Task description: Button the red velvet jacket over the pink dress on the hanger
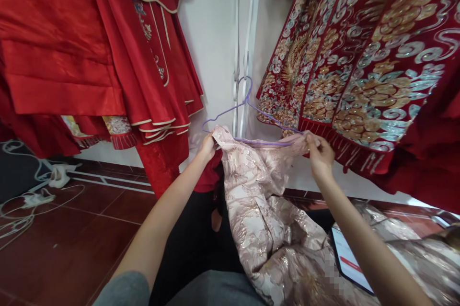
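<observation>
A pale pink brocade dress (247,200) with a shiny floral pattern hangs between my two hands and spills down over my lap. My left hand (208,147) is closed on its upper left corner. On the other side, my right hand (319,153) pinches the upper right corner, close to the end of a purple wire hanger (247,100). The hanger's lower bar runs along the dress's top edge, partly covered by the cloth. Its hook points up in front of a white metal pole. The left end of the hanger sticks out above my left hand.
Red embroidered garments (151,57) hang on the left, and a heavily embroidered dark red skirt (345,66) on the right. A phone (350,260) lies on the cloth under my right forearm. White cables (25,210) lie on the tiled floor at left.
</observation>
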`<act>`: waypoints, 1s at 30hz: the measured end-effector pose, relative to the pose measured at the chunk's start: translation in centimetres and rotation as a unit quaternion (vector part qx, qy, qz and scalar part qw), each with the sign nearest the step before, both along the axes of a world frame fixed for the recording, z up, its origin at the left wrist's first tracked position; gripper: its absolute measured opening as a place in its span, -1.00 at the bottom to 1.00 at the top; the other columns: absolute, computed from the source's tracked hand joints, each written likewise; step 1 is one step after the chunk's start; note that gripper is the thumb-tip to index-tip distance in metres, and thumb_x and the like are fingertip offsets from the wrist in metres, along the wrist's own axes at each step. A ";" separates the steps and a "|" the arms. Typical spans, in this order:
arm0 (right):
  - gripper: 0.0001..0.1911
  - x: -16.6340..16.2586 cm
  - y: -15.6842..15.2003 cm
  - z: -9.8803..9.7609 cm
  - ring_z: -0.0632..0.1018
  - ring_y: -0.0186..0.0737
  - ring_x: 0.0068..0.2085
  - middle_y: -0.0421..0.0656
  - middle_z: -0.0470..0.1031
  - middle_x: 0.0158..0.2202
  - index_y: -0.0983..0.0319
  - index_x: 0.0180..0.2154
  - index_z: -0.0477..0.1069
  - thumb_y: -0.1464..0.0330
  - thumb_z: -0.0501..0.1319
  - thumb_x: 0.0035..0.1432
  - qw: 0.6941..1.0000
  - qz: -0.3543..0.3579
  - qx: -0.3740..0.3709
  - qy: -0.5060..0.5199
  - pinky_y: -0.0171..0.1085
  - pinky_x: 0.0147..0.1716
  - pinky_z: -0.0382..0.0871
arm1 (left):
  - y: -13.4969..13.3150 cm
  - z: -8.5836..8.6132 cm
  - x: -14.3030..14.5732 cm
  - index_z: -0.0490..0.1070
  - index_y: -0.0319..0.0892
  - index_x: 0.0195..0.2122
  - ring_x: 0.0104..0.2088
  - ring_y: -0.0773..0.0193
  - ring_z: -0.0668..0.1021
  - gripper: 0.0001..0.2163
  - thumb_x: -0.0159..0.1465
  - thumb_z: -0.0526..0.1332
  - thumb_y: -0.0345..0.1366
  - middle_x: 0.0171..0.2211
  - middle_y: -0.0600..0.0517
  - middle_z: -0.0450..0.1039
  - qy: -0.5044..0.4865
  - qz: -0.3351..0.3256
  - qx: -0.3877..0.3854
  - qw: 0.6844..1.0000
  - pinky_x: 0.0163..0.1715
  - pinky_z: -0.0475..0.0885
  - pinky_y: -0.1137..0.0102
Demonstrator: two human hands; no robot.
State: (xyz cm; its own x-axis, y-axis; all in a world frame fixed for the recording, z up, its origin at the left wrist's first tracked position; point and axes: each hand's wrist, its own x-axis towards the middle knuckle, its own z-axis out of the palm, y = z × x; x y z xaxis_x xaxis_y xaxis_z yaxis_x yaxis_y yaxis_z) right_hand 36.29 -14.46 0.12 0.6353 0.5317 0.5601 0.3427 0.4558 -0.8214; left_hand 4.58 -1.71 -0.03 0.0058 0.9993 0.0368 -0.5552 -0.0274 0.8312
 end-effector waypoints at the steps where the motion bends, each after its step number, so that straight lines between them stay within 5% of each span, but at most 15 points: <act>1: -0.61 -0.3 0.4 1.2 0.55 -0.06 -0.17 -0.05 0.56 -0.20 0.21 -0.23 0.48 0.05 0.21 0.05 0.999 -0.016 0.000 -0.050 -0.14 -0.15 0.40 | -0.2 -0.1 0.1 0.39 -0.21 -0.38 -0.49 0.36 0.48 -0.86 0.23 0.17 -0.26 -0.46 0.04 0.48 -0.007 -0.013 0.003 1.000 -0.38 0.38 0.43; 6: -0.59 -2.2 2.6 6.2 0.56 -0.01 -0.24 -0.07 0.60 -0.26 0.16 -0.23 0.55 0.02 0.16 0.10 0.962 -0.044 -0.050 -0.265 -0.16 -0.23 0.37 | -1.6 -0.1 0.7 0.43 -0.27 -0.41 -0.42 0.32 0.53 -0.91 0.18 0.22 -0.35 -0.41 -0.02 0.51 -0.022 -0.062 0.022 0.998 -0.23 0.43 0.38; 11: -0.67 -3.0 4.1 7.4 0.56 -0.01 -0.25 -0.05 0.59 -0.28 0.16 -0.22 0.50 0.12 0.07 0.19 0.912 -0.023 -0.115 -0.394 -0.18 -0.26 0.33 | -1.8 0.2 -1.0 0.47 -0.29 -0.43 -0.42 0.29 0.54 -0.89 0.12 0.29 -0.32 -0.44 -0.03 0.52 0.066 -0.039 0.036 0.996 -0.25 0.44 0.36; 14: -0.67 -2.5 4.4 7.3 0.55 -0.03 -0.26 -0.08 0.58 -0.31 0.16 -0.25 0.47 0.12 0.04 0.22 0.911 -0.019 -0.135 -0.388 -0.18 -0.25 0.31 | -0.9 0.0 -4.3 0.51 -0.27 -0.35 -0.40 0.31 0.53 -0.78 0.07 0.34 -0.22 -0.38 -0.02 0.55 0.137 0.027 0.109 0.984 -0.26 0.42 0.40; 19: -0.66 -1.4 4.8 7.4 0.53 -0.10 -0.32 -0.11 0.58 -0.35 0.18 -0.28 0.47 0.09 0.06 0.19 0.925 0.015 -0.121 -0.360 -0.24 -0.30 0.31 | 0.7 -1.9 -10.2 0.53 -0.25 -0.39 -0.37 0.20 0.55 -0.67 0.05 0.28 -0.05 -0.38 -0.07 0.57 0.349 0.190 0.189 0.898 -0.31 0.43 0.37; 23: -0.64 -1.0 5.0 7.7 0.52 -0.12 -0.33 -0.13 0.57 -0.34 0.19 -0.28 0.48 0.07 0.10 0.16 0.929 0.021 -0.124 -0.347 -0.26 -0.31 0.31 | 1.4 -3.3 -11.7 0.53 -0.24 -0.41 -0.38 0.18 0.56 -0.71 0.09 0.23 -0.08 -0.41 -0.09 0.57 0.424 0.209 0.189 0.861 -0.33 0.41 0.38; 30: -0.63 -0.7 4.8 8.0 0.51 -0.15 -0.35 -0.14 0.57 -0.34 0.19 -0.28 0.49 0.06 0.11 0.15 0.928 0.029 -0.125 -0.350 -0.27 -0.31 0.31 | 2.3 -3.1 -11.2 0.55 -0.24 -0.36 -0.36 0.16 0.57 -0.65 0.11 0.20 -0.03 -0.38 -0.10 0.57 0.425 0.212 0.197 0.858 -0.34 0.44 0.36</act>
State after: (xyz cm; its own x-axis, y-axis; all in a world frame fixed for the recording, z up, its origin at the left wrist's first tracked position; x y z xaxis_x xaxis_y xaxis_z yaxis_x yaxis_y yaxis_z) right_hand 35.55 -9.67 8.11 0.1282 0.7223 0.6796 0.8125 0.3164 -0.4896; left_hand -6.59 0.64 -3.14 -0.1636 0.8296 0.5339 0.3754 -0.4481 0.8114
